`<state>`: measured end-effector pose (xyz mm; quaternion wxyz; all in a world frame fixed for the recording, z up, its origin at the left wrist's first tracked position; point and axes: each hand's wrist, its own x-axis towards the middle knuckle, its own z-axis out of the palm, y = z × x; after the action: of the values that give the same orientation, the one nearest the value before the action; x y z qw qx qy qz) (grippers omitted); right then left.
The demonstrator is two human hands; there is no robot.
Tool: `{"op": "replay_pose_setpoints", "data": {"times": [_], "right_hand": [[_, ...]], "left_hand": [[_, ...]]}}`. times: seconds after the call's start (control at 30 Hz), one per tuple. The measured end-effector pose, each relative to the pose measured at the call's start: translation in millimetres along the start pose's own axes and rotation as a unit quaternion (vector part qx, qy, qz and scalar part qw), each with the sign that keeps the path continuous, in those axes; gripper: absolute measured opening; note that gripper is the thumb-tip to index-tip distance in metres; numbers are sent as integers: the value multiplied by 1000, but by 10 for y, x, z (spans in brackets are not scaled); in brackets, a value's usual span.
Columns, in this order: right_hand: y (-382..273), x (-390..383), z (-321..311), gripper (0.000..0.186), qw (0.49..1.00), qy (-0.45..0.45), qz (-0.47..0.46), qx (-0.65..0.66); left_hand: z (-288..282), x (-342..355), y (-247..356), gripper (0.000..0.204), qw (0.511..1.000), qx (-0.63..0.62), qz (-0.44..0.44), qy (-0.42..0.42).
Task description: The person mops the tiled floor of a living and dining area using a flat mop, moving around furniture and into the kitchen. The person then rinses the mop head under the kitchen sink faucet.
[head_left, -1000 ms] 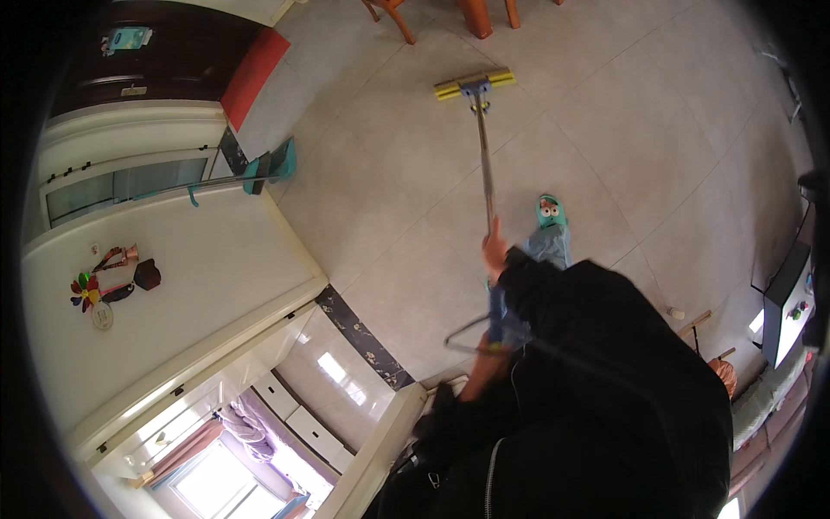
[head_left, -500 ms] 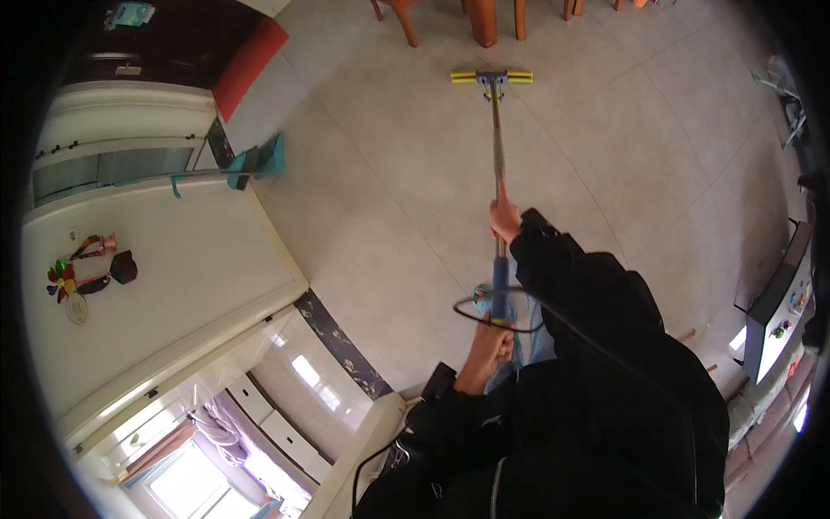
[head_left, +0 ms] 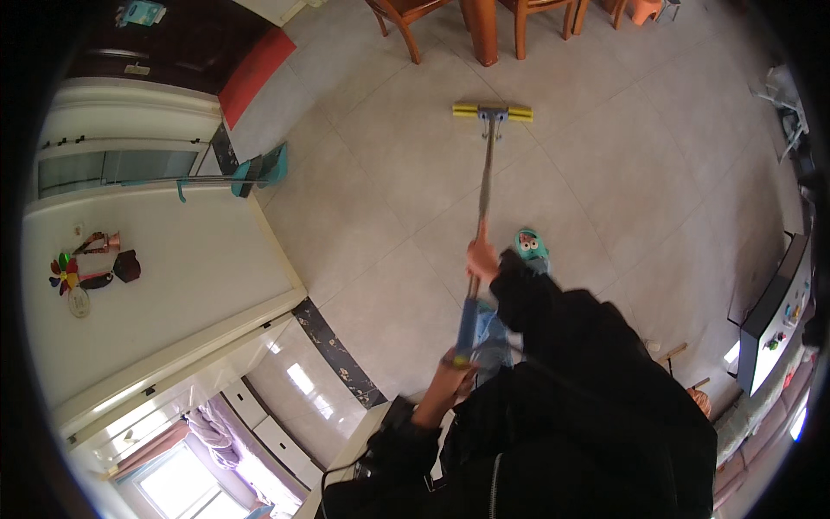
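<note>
Right fingers tight round mop pole, left fingers seemingly round its near end

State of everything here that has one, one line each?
Sponge mop: held, head down
Left hand: closed around the blue grip
Right hand: closed around the metal pole
Teal slipper: worn
Teal dustpan: standing by the wall
Dark door: appears shut
White drawers: look shut

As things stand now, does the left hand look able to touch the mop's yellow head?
Probably not: the left hand holds the near end of the mop, while the yellow head is at the far end, beyond the right hand.
</note>
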<state>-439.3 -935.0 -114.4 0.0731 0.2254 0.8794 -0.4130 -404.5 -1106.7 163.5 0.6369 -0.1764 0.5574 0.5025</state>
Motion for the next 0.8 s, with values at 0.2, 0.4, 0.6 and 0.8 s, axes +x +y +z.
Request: {"op": "replay_pose_setpoints", "data": {"times": [0.2, 0.4, 0.6, 0.8], "right_hand": [[666, 593, -677, 15, 614, 76, 293, 729], [-431, -692, 119, 19, 797, 83, 293, 522], [-1081, -1258, 506, 16, 873, -30, 204, 442], [-384, -274, -75, 18, 994, 7, 19, 110]], "left_hand": [[572, 632, 332, 11, 988, -115, 65, -86], [-40, -336, -348, 19, 994, 50, -76, 53], [-575, -1148, -464, 20, 982, 71, -143, 99], [-272, -309, -129, 9, 999, 17, -11, 47]]}}
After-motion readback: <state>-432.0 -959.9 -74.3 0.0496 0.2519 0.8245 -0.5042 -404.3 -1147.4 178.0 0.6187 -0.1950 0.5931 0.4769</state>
